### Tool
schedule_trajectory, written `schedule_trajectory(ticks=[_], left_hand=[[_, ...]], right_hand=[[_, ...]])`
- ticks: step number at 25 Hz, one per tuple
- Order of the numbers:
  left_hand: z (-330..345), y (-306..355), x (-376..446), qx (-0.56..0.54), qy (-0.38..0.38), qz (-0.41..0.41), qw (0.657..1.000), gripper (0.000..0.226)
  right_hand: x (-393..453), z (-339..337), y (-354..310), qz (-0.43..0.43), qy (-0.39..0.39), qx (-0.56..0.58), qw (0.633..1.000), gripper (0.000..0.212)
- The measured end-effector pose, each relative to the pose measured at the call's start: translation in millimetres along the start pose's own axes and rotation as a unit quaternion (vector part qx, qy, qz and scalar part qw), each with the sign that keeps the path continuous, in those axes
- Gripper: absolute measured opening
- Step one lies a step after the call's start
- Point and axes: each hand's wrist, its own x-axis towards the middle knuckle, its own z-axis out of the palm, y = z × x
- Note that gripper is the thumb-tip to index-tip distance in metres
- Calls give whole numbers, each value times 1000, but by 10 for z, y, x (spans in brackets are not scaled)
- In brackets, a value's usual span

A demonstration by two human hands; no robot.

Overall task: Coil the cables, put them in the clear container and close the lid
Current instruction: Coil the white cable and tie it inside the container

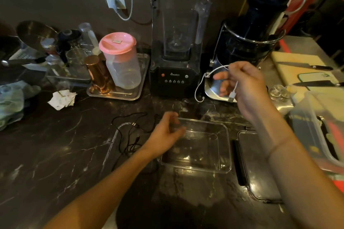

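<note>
I am working on the coiling step, with the white cable (202, 82) in the air at about one o'clock from the clear container (197, 147), in front of the blender (176, 42). My right hand (247, 83) is pinching the cable near its USB plug, the rest looping down to the left. My left hand (167, 130) is hovering at the container's ten o'clock corner with fingers loosely curled; I think it is holding nothing, though it is too blurred there to be sure it is clear of the rim. The black cable (130, 132) is lying uncoiled on the tabletop (55, 145) at nine o'clock from the container, and the lid (258, 165) is lying flat at three o'clock. Next I am judging that the left hand needs to come up, catch the hanging loop, and help wind the white cable into a neat coil before anything goes in.
</note>
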Motion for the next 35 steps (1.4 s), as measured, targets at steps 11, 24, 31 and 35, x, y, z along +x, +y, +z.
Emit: schedule_trajectory(ticks=[11, 24, 31, 35], left_hand=[[109, 140, 182, -35, -36, 69, 996, 28], [42, 358, 93, -23, -32, 102, 994, 21], [17, 201, 46, -29, -68, 60, 995, 32], [76, 290, 85, 0, -69, 85, 994, 21]], right_hand=[[55, -86, -162, -28, -82, 44, 995, 9], [-36, 38, 416, 177, -222, -242, 928, 26], [-106, -10, 559, 134, -198, -272, 932, 17], [-183, 121, 651, 165, -200, -177, 949, 26]])
